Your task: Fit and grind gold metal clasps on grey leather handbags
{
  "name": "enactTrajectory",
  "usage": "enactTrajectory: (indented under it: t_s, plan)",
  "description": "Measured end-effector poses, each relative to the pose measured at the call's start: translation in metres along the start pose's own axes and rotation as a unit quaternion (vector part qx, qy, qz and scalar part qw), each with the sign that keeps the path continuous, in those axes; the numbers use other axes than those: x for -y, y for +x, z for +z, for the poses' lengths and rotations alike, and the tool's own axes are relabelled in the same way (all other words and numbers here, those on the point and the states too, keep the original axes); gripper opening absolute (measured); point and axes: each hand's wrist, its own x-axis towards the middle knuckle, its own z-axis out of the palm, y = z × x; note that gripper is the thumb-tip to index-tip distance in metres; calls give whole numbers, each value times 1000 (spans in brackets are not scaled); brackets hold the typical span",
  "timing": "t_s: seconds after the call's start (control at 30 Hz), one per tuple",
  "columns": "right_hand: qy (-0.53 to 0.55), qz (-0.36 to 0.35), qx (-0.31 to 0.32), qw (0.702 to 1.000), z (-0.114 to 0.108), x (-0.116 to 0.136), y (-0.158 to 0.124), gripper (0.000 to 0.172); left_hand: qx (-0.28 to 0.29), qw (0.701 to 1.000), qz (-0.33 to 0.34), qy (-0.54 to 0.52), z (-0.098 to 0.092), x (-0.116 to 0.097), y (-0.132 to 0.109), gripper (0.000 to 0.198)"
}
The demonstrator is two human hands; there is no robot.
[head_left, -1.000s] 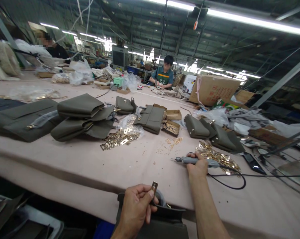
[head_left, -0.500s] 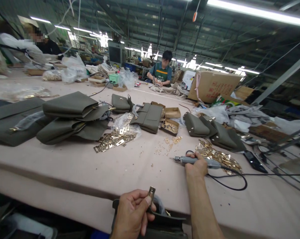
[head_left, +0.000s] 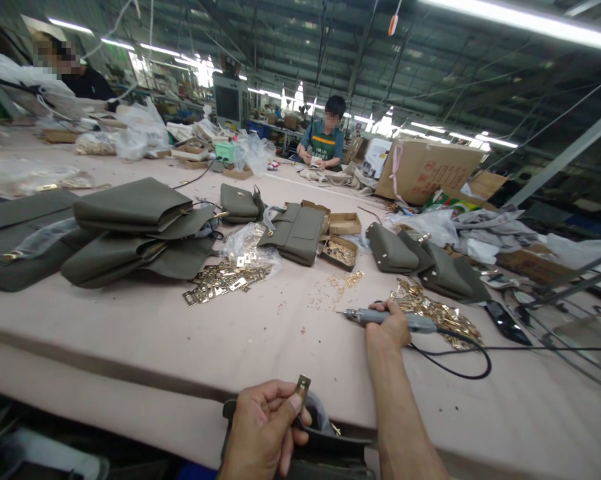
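My left hand [head_left: 268, 423] is closed at the table's front edge, pinching a small brass-coloured metal plate [head_left: 303, 385] between thumb and fingers. The plate has a hole near its top and sits against the edge of a dark olive bag [head_left: 330, 450]. Clear plastic wrap shows in the bag's opening; its lower part is out of frame. Over the table my right hand [head_left: 393, 325] is wrapped round a grey electric screwdriver [head_left: 363, 315], whose bit points left. Just beyond the bit lie scattered small gold screws [head_left: 350, 279].
Gold metal pieces [head_left: 430, 310] are heaped behind my right hand, and frame-shaped plates [head_left: 225, 280] lie left of centre. Olive bags [head_left: 125, 207] stand across the table. A small box [head_left: 340, 252] holds tiny parts. The screwdriver's black cable [head_left: 480, 350] loops right. A co-worker [head_left: 323, 143] sits opposite.
My right hand and the screwdriver have shifted slightly left, towards the loose screws. The left hand keeps its pinch on the metal plate. The whole view has moved a little.
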Motion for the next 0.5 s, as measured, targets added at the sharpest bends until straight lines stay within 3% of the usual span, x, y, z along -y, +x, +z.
enactTrajectory:
  t_s: [0.5]
  plan:
    - [45, 27, -33, 998, 2, 10, -7, 34, -4, 1000, 6, 5, 1, 0, -2, 48]
